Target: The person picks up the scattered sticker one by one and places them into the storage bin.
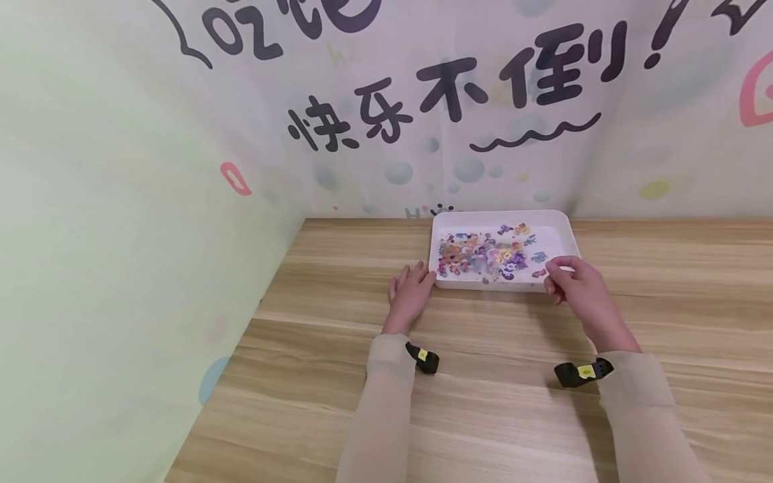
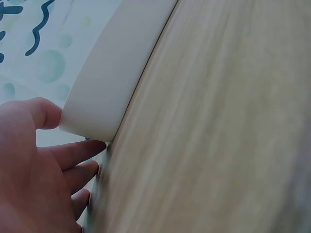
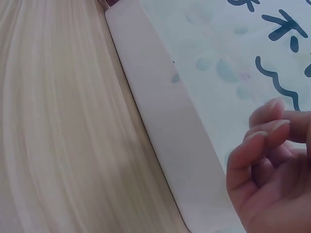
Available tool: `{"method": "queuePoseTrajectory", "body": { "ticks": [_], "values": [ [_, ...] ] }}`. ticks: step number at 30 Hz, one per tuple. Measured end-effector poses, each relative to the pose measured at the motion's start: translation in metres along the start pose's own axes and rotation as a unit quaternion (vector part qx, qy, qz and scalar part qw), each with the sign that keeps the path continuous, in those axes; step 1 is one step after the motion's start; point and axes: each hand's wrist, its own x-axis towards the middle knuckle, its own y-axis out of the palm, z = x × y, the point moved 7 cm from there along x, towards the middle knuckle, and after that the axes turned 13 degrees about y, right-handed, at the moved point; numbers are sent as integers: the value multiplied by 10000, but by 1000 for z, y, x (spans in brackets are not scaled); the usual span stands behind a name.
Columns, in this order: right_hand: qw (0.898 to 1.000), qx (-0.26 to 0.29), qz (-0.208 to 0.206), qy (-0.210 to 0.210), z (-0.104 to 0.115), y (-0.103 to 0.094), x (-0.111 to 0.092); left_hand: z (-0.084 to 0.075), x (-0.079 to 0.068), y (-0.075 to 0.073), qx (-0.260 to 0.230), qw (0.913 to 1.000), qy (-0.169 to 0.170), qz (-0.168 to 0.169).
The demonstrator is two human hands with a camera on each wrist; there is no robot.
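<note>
A shallow white tray point(image 1: 483, 286) holds many small colourful flat cut-out pieces point(image 1: 455, 258), heaped at its left and middle. A few lie apart toward the right, among them a blue piece point(image 1: 539, 257) and a reddish one point(image 1: 539, 273). My left hand point(image 1: 412, 295) is at the tray's front left corner, thumb against its wall and fingers extended along the left side. Over the front right corner, my right hand point(image 1: 576, 285) has its fingers curled, thumb and forefinger close together. In the right wrist view, nothing shows between those curled fingers point(image 3: 243, 160).
The tray stands on a wood-grain table point(image 1: 483, 416) near its back edge. Behind it hangs a pale printed cloth point(image 1: 386, 161) with dark lettering, and another pale cloth point(image 1: 121, 235) covers the left side. Both wrists wear black straps, the left strap point(image 1: 427, 360) with a yellow label.
</note>
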Motion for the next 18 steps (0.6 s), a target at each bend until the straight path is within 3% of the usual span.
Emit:
{"method": "queuePoseTrajectory", "body": {
  "ticks": [11,18],
  "values": [
    [9986,265,-330,304,-7,-9,1,0,0,0,-36,10000,57,-32],
    [9985,330,-368,247,-7,-7,2,0,0,0,7,10000,54,-1]
  ]
}}
